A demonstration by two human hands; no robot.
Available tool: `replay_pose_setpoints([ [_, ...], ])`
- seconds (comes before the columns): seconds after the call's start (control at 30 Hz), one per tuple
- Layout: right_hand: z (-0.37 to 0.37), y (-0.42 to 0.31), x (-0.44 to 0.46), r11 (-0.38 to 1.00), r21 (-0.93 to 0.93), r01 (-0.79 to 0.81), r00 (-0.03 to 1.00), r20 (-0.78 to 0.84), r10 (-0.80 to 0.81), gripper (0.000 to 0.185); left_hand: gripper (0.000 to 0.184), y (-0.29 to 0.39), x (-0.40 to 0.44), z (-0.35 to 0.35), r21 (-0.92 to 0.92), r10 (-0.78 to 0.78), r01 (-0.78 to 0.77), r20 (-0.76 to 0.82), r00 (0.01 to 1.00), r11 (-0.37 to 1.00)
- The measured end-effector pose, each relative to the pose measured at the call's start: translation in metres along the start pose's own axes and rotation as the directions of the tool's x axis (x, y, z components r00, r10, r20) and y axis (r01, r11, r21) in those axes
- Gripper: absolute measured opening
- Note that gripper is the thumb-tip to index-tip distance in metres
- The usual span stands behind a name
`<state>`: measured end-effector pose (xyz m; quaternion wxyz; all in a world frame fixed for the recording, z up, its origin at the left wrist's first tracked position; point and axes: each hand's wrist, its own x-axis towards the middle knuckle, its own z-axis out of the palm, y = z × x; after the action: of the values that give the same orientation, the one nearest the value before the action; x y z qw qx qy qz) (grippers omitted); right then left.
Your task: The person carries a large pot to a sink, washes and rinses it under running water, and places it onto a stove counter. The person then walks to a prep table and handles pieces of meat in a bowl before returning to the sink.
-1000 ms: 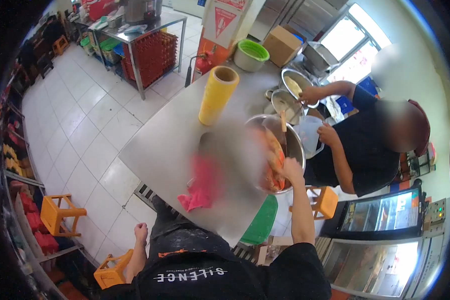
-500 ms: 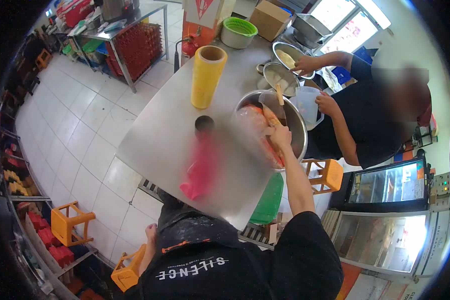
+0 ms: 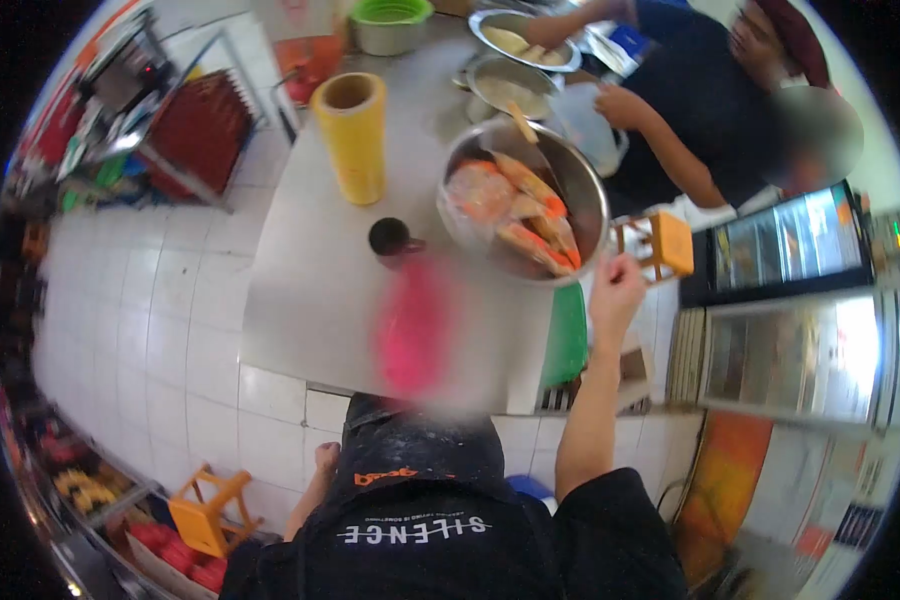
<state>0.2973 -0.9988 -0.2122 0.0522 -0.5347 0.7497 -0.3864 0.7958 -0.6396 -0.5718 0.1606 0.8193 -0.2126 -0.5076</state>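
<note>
My right hand is closed, with its fingers curled at the lower right rim of a large metal bowl. Inside the bowl lie several orange and beige food pieces, partly wrapped in clear plastic, whose kind I cannot make out. A wooden handle sticks up over its far edge. Low beside my apron hangs my left hand, loosely closed, no object showing in it. A dark round cup stands left of the bowl, near a blurred pink thing.
A yellow roll stands upright on the metal table. Across the table, a co-worker holds a translucent jug and reaches into a metal basin. A pot sits between. An orange stool stands beyond the right edge.
My right hand has come out of the bowl, off the food, to its lower right rim. The view has shifted, and my left hand stays low at my side.
</note>
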Motion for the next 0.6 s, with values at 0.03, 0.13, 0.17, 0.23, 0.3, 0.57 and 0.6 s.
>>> replay_pose_setpoints([
  [0.03,-0.009,0.015,-0.037,0.992,0.097,-0.082,0.985,0.159,0.066,0.023,0.027,0.009,0.011,-0.007,0.118,0.054,-0.061,0.058,0.997,0.991],
  [0.13,-0.041,0.048,-0.154,0.991,-0.125,-0.047,0.969,0.234,0.075,0.059,0.027,0.061,0.027,-0.023,0.139,0.134,-0.154,0.143,0.981,0.978],
  [0.17,-0.049,0.062,-0.195,0.971,-0.227,-0.067,0.975,0.190,0.112,0.068,0.027,0.067,0.038,-0.025,0.165,0.139,-0.164,0.152,0.979,0.973],
  [0.23,-0.060,0.107,-0.286,0.870,-0.229,-0.436,0.873,0.125,0.471,0.069,0.028,0.062,0.079,-0.026,0.214,-0.005,-0.063,0.306,0.952,0.975],
  [0.3,-0.070,0.121,-0.364,0.655,-0.323,-0.683,0.632,0.188,0.752,0.068,0.028,0.061,0.106,-0.028,0.412,-0.008,-0.190,0.433,0.901,0.891],
  [0.57,-0.023,0.114,-0.568,-0.345,0.210,-0.915,-0.192,0.526,0.829,0.062,0.042,0.115,0.077,-0.023,0.419,-0.082,-0.348,0.729,0.679,0.839],
  [0.6,-0.029,0.114,-0.565,-0.373,0.244,-0.895,-0.202,0.524,0.828,0.062,0.041,0.111,0.077,-0.023,0.410,-0.091,-0.334,0.735,0.671,0.848],
])
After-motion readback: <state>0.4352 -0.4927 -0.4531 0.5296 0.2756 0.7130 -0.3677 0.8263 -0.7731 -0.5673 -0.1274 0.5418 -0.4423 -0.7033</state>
